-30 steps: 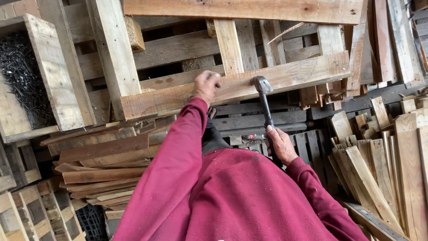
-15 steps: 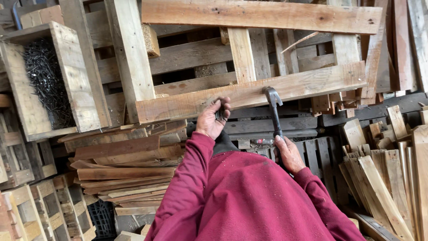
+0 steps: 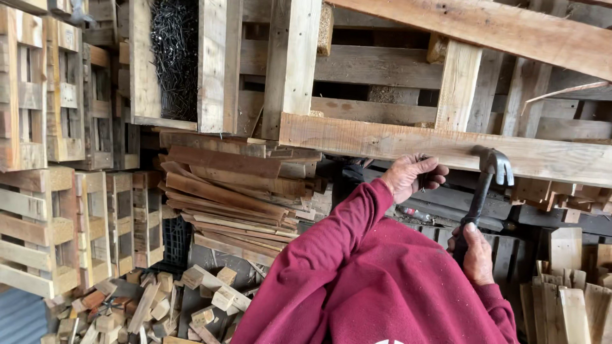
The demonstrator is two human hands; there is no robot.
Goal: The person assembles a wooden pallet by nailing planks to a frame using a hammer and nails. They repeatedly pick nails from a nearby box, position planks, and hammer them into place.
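Observation:
A long pale plank (image 3: 357, 138) lies across a wooden pallet frame (image 3: 292, 64). My left hand (image 3: 413, 176), in a dark red sleeve, is curled shut just below the plank's edge; I cannot see whether it holds anything. My right hand (image 3: 475, 256) grips the dark handle of a claw hammer (image 3: 489, 172). The hammer's metal head rests against the plank's lower edge, a little right of my left hand.
An open wooden box full of dark nails (image 3: 173, 57) sits at the upper left. Stacked pallets (image 3: 57, 191) fill the left side. Loose boards (image 3: 236, 191) are piled in the middle, and small wood offcuts (image 3: 159, 299) lie at the bottom left.
My left hand has come off the plank's face and curled below its edge. The hammer head now rests at the plank's lower edge. The view has swung left and closer.

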